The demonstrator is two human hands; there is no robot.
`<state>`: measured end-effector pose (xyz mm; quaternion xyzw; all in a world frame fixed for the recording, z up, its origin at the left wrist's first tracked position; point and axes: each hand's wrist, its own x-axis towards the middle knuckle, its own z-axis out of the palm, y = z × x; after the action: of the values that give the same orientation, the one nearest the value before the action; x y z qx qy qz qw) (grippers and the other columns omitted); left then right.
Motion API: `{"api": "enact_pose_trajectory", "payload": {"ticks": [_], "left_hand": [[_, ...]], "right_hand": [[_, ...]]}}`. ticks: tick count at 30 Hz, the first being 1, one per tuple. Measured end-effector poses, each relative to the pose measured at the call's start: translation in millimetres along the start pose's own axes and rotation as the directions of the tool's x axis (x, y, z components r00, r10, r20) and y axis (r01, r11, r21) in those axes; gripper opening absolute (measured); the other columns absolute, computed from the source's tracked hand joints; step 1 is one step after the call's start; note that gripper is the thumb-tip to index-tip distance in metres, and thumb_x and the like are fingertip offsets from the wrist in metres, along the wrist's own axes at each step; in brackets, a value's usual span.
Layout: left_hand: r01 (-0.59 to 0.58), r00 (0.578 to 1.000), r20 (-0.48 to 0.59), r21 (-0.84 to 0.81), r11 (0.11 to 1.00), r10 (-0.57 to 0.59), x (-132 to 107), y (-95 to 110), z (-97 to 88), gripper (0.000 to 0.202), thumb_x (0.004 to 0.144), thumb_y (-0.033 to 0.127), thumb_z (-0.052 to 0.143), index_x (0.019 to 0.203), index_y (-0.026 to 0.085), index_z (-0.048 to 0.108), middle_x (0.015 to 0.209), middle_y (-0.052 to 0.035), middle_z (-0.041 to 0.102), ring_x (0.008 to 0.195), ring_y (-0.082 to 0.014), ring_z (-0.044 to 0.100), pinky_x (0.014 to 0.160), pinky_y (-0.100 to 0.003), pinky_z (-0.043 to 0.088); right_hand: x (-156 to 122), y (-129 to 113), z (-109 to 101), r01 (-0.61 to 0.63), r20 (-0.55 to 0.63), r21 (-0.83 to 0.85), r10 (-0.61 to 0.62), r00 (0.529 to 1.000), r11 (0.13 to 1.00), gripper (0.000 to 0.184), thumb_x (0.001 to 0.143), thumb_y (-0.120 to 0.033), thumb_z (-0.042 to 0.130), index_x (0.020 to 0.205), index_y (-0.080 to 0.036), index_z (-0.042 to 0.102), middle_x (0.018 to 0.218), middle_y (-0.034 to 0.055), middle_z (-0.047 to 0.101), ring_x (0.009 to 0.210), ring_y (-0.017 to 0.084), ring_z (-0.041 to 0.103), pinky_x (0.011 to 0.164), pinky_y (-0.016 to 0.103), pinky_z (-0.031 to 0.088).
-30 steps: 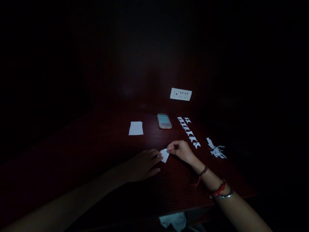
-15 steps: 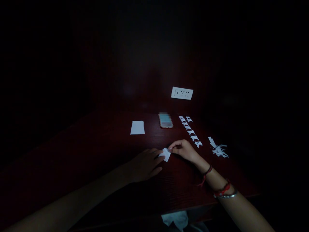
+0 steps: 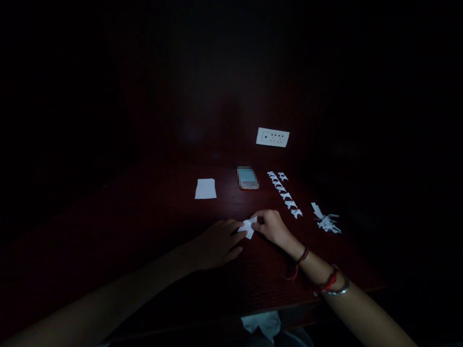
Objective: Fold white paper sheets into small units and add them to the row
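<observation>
A small white paper piece [image 3: 248,226] lies on the dark red table [image 3: 152,226] between my two hands. My left hand [image 3: 217,241] rests palm down with its fingertips pressing the paper's left edge. My right hand [image 3: 271,225], with red thread bands and a metal bangle on the wrist, is curled with its fingertips pinched on the paper's right edge. The light is very dim.
A row of several small folded white paper shapes [image 3: 285,195] runs behind my right hand. White paper scraps [image 3: 325,220] lie at the right. A white paper stack [image 3: 205,188], a phone [image 3: 247,178] and a wall socket plate [image 3: 272,137] are farther back.
My right hand has closed in toward the left hand and bent over the paper piece. The left hand has hardly moved.
</observation>
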<state>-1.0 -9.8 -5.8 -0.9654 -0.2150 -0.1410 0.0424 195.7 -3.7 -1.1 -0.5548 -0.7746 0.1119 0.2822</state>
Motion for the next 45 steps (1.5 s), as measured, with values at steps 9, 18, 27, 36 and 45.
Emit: {"api": "enact_pose_trajectory", "payload": {"ticks": [9,18,27,36,45], "left_hand": [[0.002,1.000,-0.028,-0.020,1.000,-0.003,0.2,0.2,-0.2,0.036,0.081,0.029,0.041,0.115,0.017,0.038,0.115,-0.0092,0.042,0.102,-0.0227,0.040,0.084,-0.037,0.033],[0.007,0.999,-0.046,-0.046,0.999,-0.009,0.3,0.2,1.5,0.038,0.080,0.028,0.042,0.116,0.017,0.037,0.116,-0.0083,0.042,0.104,-0.0221,0.040,0.086,-0.037,0.033],[0.000,1.000,-0.025,-0.076,0.997,-0.002,-3.9,-6.8,6.5,0.041,0.082,0.030,0.041,0.120,0.017,0.033,0.127,-0.0098,0.031,0.116,-0.0246,0.025,0.092,-0.040,0.026],[0.016,1.000,0.013,-0.072,0.997,-0.015,-0.8,-10.4,9.2,0.042,0.084,0.031,0.036,0.123,0.016,0.029,0.123,-0.0077,0.037,0.111,-0.0201,0.033,0.090,-0.036,0.028],[0.001,1.000,0.024,-0.042,0.999,0.000,-1.9,-12.6,9.2,0.041,0.084,0.031,0.035,0.123,0.018,0.030,0.124,-0.0066,0.037,0.111,-0.0217,0.033,0.090,-0.037,0.027]], "right_hand": [[-6.7,-4.1,-8.5,0.346,0.123,0.039,-0.348,0.929,0.938,0.018,0.074,-0.011,0.049,0.082,-0.017,0.063,0.085,0.0038,0.060,0.077,0.012,0.055,0.072,0.022,0.042],[-6.6,-3.7,-12.0,0.437,0.198,0.001,-0.428,0.882,0.899,0.019,0.076,-0.010,0.046,0.083,-0.017,0.063,0.087,0.0039,0.060,0.083,0.012,0.054,0.078,0.024,0.040],[-7.0,-3.7,-16.3,0.476,0.258,-0.039,-0.451,0.855,0.879,0.023,0.075,-0.009,0.044,0.086,-0.017,0.062,0.094,0.0037,0.058,0.088,0.012,0.052,0.081,0.023,0.039],[-7.8,0.2,-20.1,0.531,0.318,-0.034,-0.494,0.809,0.847,0.021,0.073,-0.008,0.046,0.083,-0.015,0.063,0.097,0.0050,0.058,0.090,0.013,0.053,0.082,0.025,0.039],[-7.7,2.5,-24.8,0.500,0.355,0.013,-0.471,0.808,0.866,0.026,0.071,-0.008,0.046,0.090,-0.014,0.063,0.102,0.0052,0.058,0.094,0.013,0.053,0.084,0.024,0.040]]}}
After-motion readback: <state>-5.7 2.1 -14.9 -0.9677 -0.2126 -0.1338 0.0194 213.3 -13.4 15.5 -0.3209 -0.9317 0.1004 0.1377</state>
